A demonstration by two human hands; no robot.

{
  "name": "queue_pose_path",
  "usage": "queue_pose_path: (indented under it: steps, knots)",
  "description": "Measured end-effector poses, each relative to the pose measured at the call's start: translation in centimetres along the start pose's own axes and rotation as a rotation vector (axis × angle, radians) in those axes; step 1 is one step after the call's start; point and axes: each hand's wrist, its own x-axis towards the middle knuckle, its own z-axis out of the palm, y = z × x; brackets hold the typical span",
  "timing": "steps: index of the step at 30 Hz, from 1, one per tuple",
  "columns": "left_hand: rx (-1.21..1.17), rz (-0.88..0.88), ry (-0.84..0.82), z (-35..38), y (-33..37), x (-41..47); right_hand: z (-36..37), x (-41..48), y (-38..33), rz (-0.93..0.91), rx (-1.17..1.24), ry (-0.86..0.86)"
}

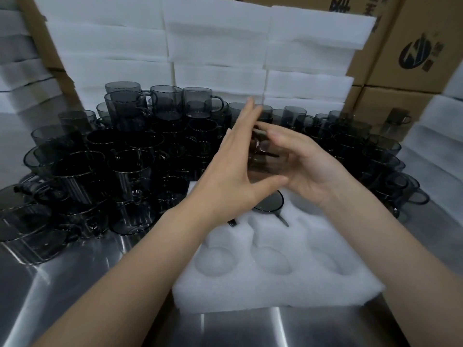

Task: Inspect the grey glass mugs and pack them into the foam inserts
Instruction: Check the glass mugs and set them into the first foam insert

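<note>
A grey glass mug is held up between both hands above the white foam insert. My left hand lies flat against the mug's left side, fingers straight and pointing up. My right hand curls round the mug's right side, thumb over its top. Below them a packed mug sits in a back pocket of the insert, with another mug's handle showing to its left. The front three round pockets hold nothing.
Several grey mugs stand stacked on the steel table at left and behind, and more at right. Stacks of white foam sheets rise at the back. Cardboard boxes stand at right.
</note>
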Motion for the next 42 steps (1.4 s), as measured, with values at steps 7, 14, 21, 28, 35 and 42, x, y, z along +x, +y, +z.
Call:
queue_pose_path:
  steps: [7, 14, 21, 28, 35, 42]
  knots:
    - [0.05, -0.057, 0.049, 0.1, -0.2, 0.1, 0.4, 0.1, 0.1, -0.118, -0.049, 0.056]
    - [0.184, 0.144, -0.05, 0.3, -0.4, 0.0, 0.5, 0.4, 0.2, -0.104, 0.039, 0.176]
    - [0.236, 0.241, -0.049, 0.4, -0.7, 0.2, 1.1, 0.6, 0.6, 0.046, -0.051, 0.154]
    - [0.273, 0.256, -0.033, 0.5, -0.7, 0.1, 1.3, 0.3, 0.7, 0.039, -0.022, 0.123]
    - [0.134, 0.156, 0.092, 0.1, -0.5, 0.0, 1.7, -0.2, -0.1, -0.008, 0.084, -0.056]
    - [0.018, 0.028, 0.204, 0.0, -0.7, -0.1, 1.4, -0.7, -0.5, -0.055, 0.058, -0.265]
